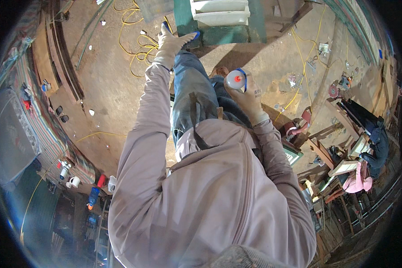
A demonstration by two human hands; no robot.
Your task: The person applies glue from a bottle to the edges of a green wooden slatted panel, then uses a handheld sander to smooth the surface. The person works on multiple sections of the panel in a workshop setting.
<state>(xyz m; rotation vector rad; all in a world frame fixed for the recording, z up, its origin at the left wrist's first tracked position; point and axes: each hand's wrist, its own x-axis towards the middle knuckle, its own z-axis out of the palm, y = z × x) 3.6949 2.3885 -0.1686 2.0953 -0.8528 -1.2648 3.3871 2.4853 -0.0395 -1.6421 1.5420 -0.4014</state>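
Observation:
My right hand, in a pale glove, grips a white squeeze bottle with a red tip that points up toward me. Blue fingertips of the glove wrap over the bottle's far side. My left hand, gloved the same way, is stretched out with thumb and fingers spread and nothing in it. Its thumb comes close to the near left edge of a dark green panel; whether they touch I cannot tell. White slats lie on that panel, at the far middle. My legs in blue jeans are between the hands.
A yellow cord lies coiled by my left hand, and another yellow cord crosses the floor at right. Wooden planks and a striped sheet line the left side. Wooden frames and a pink cloth are piled at right.

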